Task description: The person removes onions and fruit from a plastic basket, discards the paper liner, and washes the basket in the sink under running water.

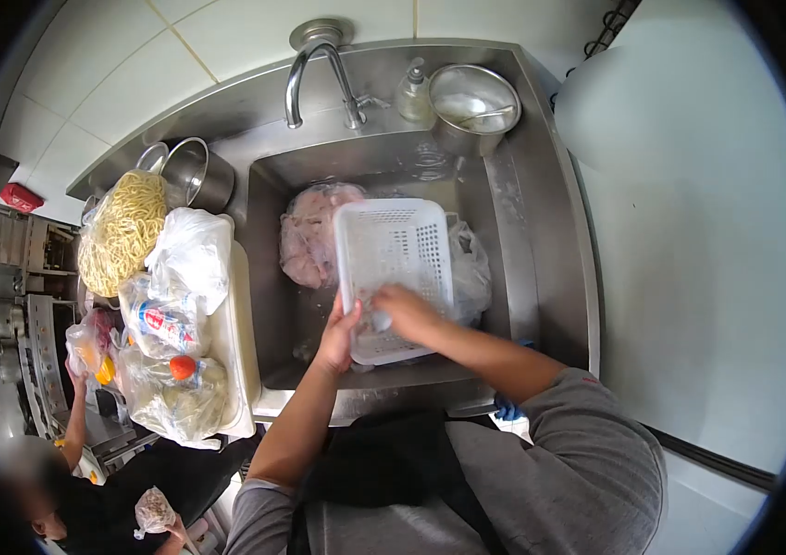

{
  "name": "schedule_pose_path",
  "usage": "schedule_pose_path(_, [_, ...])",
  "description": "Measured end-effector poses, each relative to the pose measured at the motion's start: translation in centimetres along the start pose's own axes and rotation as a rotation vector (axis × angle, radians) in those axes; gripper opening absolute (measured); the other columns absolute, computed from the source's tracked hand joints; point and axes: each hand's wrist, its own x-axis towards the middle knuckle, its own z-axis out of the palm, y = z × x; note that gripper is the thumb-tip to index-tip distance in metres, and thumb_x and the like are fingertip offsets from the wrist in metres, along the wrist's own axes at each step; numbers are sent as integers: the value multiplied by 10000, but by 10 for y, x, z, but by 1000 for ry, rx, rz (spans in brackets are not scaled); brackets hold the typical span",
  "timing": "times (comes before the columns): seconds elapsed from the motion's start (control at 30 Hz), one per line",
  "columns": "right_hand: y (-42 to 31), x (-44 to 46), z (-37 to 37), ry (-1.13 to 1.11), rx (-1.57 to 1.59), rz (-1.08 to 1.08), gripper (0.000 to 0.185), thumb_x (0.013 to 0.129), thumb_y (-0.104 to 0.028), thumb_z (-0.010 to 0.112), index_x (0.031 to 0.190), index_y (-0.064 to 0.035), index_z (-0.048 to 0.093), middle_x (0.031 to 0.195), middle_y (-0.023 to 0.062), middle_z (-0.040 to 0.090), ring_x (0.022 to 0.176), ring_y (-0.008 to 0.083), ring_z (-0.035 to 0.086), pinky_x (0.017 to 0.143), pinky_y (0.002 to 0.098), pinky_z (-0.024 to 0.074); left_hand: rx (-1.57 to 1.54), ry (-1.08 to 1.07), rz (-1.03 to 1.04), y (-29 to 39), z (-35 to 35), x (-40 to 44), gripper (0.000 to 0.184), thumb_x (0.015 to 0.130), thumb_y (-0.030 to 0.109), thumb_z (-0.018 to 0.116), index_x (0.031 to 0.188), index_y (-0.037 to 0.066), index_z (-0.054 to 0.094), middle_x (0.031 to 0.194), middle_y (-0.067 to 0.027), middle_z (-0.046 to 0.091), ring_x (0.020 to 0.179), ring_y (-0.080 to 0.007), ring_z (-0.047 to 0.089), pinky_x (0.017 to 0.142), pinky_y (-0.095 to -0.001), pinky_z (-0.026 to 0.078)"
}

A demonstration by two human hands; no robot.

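A white perforated plastic basket point(349, 242) is held over the sink, its inside facing up. My left hand point(341, 335) grips its left rim near the front, thumb over the edge. Inside it, my right hand point(404, 311) is curled near the bottom, slightly blurred. Something small and whitish shows by its fingers; I cannot make out what. Left of the basket lies a clear bag of pale pink raw meat point(305, 242). On its right, partly hidden by the basket, is a translucent plastic bag point(470, 276).
The steel sink point(510, 268) has a faucet point(323, 79), a soap pump bottle point(413, 94) and a steel pot point(472, 129) behind it. At left are a bag of noodles point(123, 236), several plastic bags and a white tray point(243, 361). A co-worker point(124, 490) holds bags at lower left.
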Motion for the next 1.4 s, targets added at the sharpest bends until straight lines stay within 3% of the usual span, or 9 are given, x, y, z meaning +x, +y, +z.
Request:
schedule_pose_path(0.1, [24,30,-34,40,437,750,325,697,23,573,1016,-24,608,1004,174,562,1015,373,543,894,457,444,110,-67,23,-4,12,-3,676,927,321,564,1485,184,207,1391,-57,406,1243,-220,392,1003,-372,345])
schedule_pose_path(0.17, [31,51,-34,507,-26,250,346,691,30,566,1032,-22,605,1013,176,563,1021,377,539,905,448,441,127,-56,8,-6,15,0,665,929,325,562,1480,183,218,1388,-61,408,1243,-222,394,1005,-373,346])
schedule_pose_path(0.37, [9,-6,14,91,64,29,303,692,9,589,994,-6,596,1028,198,574,994,391,548,854,444,448,19,-39,49,-4,-3,-8,621,927,402,532,1439,158,281,1355,-82,437,1219,-253,424,993,-406,368])
schedule_pose_path(0.47, [15,50,-12,505,212,265,253,744,-52,619,988,10,594,1019,210,575,987,408,551,853,450,445,38,-19,-23,-20,-4,-14,688,898,543,500,1410,121,316,1299,-111,480,1169,-274,466,970,-437,389])
schedule_pose_path(0.5, [10,67,-13,445,331,495,274,804,-149,640,998,34,577,1003,242,573,972,422,552,849,467,438,-28,-83,-86,-27,-11,-11,712,896,551,499,1417,108,302,1323,-113,465,1200,-278,450,984,-443,383])
schedule_pose_path(0.67, [-75,11,30,394,187,291,370,832,-250,651,1019,51,547,1005,271,584,961,424,563,847,470,433,-125,-198,-140,10,-27,-16,837,848,684,409,1399,60,317,1351,-133,449,1254,-295,420,1034,-459,350])
schedule_pose_path(0.8, [-52,79,-28,489,328,529,482,817,-203,647,1173,81,489,1126,304,535,1076,445,517,984,462,374,-11,-240,-157,16,-3,-26,869,832,712,373,1416,72,299,1387,-133,423,1260,-294,429,1042,-454,351])
schedule_pose_path(0.93, [-95,32,13,495,260,308,510,797,-165,638,1203,74,442,1147,300,497,1091,440,491,944,458,394,-56,-251,-175,26,-30,-22,845,844,686,389,1412,67,301,1402,-122,406,1256,-283,432,1042,-445,354])
schedule_pose_path(1.4, [-90,59,1,559,375,528,541,791,-220,684,1180,75,451,1132,282,536,1084,415,523,915,451,420,67,-261,-213,30,-23,-37,947,798,757,330,1448,76,225,1426,-148,367,1304,-304,378,1076,-461,309])
